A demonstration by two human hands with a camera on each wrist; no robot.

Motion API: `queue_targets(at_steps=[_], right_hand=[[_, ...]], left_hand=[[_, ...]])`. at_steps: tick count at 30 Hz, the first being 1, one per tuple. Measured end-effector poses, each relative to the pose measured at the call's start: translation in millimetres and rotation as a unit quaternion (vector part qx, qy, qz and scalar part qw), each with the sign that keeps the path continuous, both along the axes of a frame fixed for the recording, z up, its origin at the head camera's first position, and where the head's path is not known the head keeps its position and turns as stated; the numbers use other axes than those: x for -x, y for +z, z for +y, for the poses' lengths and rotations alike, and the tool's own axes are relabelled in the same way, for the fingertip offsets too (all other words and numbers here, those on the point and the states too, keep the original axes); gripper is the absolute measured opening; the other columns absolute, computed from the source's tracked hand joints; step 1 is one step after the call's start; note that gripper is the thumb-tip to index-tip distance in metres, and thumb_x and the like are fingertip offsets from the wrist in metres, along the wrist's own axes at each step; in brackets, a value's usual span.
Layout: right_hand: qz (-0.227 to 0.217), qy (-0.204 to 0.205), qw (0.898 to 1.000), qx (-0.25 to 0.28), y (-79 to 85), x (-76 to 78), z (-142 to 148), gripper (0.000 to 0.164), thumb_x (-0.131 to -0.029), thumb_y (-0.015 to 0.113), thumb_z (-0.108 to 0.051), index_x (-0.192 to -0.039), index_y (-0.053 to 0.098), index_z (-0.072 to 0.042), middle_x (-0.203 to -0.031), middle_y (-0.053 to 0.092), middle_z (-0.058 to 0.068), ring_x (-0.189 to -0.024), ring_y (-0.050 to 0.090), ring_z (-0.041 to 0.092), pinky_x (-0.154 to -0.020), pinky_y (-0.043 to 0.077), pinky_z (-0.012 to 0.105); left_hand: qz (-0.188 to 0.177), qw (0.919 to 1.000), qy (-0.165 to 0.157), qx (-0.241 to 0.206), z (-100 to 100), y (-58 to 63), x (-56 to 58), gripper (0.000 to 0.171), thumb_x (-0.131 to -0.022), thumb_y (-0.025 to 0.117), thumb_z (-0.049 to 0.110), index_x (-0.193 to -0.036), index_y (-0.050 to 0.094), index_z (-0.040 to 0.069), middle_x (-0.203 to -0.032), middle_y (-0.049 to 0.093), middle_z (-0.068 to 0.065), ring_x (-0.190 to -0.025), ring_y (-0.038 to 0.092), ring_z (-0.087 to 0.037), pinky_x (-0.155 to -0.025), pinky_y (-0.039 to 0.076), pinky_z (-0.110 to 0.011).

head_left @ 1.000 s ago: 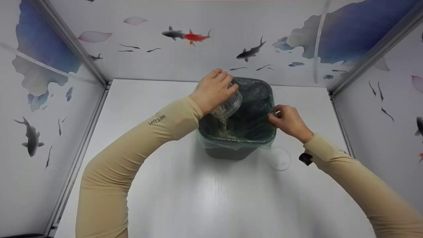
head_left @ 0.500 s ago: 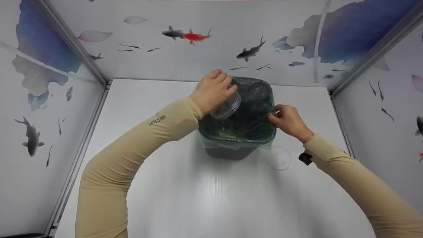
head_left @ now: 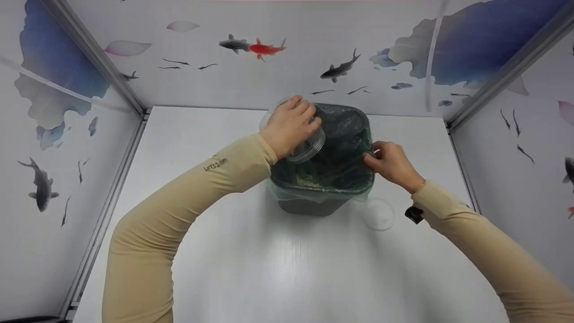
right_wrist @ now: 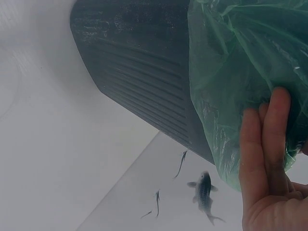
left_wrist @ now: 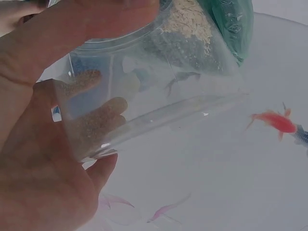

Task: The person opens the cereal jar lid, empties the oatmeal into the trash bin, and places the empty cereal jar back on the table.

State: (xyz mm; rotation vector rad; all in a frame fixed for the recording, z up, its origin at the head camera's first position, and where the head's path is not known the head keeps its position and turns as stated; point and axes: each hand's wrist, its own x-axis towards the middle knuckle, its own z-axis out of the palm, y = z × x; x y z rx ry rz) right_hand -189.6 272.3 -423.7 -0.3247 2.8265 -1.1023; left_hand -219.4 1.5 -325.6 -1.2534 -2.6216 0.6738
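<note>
My left hand (head_left: 289, 125) grips a clear plastic jar (head_left: 310, 150) over the left side of a grey trash bin (head_left: 311, 207). The jar is tilted, mouth down into the bin. Through its clear wall (left_wrist: 159, 115) in the left wrist view I see my fingers curled round it. Pale flakes (left_wrist: 191, 21) lie inside the green bin liner (head_left: 347, 134). On the bin's right rim, my right hand (head_left: 393, 165) pinches the liner's folded edge. The right wrist view shows fingers against the green plastic (right_wrist: 221, 91); the thumb is mostly hidden there.
A clear round lid (head_left: 378, 215) lies on the white table (head_left: 291, 269), just right of the bin's front. White panels printed with fish (head_left: 264, 48) enclose the table at the back and both sides. The bin stands near the back panel.
A stream of pale flakes fell from the jar one second ago; now none is falling. The jar and left hand shifted very slightly. The right hand kept its place on the rim.
</note>
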Motion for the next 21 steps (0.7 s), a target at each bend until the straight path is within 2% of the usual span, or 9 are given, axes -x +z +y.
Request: queue_targets(at_steps=[6,9,11,16,21], right_hand=[[-0.003,0.001,1.0,0.004,0.5,-0.4,0.9,0.021,-0.093,0.055,-0.007,-0.097,0.062,0.013,-0.075,0.068,0.019,-0.062,0.066,0.016,-0.05,0.046,0.015],[-0.009,0.006,1.0,0.004,0.8,0.2,1.6,0.021,-0.093,0.055,-0.007,-0.097,0.062,0.013,-0.079,0.069,0.02,-0.065,0.068,0.021,-0.052,0.048,0.015],[-0.011,0.014,1.0,-0.001,1.7,1.0,2.5,0.02,-0.093,0.055,-0.007,-0.096,0.062,0.012,-0.078,0.069,0.019,-0.065,0.068,0.021,-0.053,0.048,0.016],[-0.013,0.043,0.997,-0.056,7.9,4.3,4.1,0.02,-0.093,0.057,-0.01,-0.086,0.065,0.008,-0.07,0.066,0.012,-0.058,0.063,0.018,-0.05,0.047,0.022],[-0.017,0.066,0.989,-0.131,19.3,7.8,4.0,0.025,-0.092,0.057,-0.015,-0.08,0.069,0.004,-0.063,0.065,0.006,-0.054,0.059,0.018,-0.05,0.045,0.03]], left_hand=[[-0.003,0.9999,0.007,0.009,0.2,-0.6,1.0,0.053,-0.088,0.072,0.02,-0.137,0.052,0.015,-0.134,0.051,-0.012,-0.126,0.045,-0.028,-0.11,0.026,-0.036],[-0.006,0.9999,0.004,0.015,0.0,-1.2,0.7,0.049,-0.092,0.067,0.013,-0.138,0.052,0.015,-0.135,0.05,-0.012,-0.127,0.044,-0.028,-0.111,0.026,-0.037],[-0.009,0.9998,0.003,0.018,-0.5,-1.6,0.0,0.051,-0.09,0.068,0.015,-0.138,0.051,0.014,-0.135,0.05,-0.012,-0.127,0.043,-0.028,-0.111,0.025,-0.037],[-0.007,0.9999,-0.003,0.008,-2.6,-3.0,-2.3,0.049,-0.089,0.069,0.013,-0.136,0.053,0.014,-0.133,0.051,-0.012,-0.125,0.045,-0.028,-0.109,0.026,-0.036],[0.002,0.9998,-0.013,-0.017,-5.4,-3.7,-4.4,0.045,-0.089,0.068,0.012,-0.132,0.056,0.014,-0.129,0.053,-0.012,-0.122,0.046,-0.028,-0.108,0.028,-0.036]])
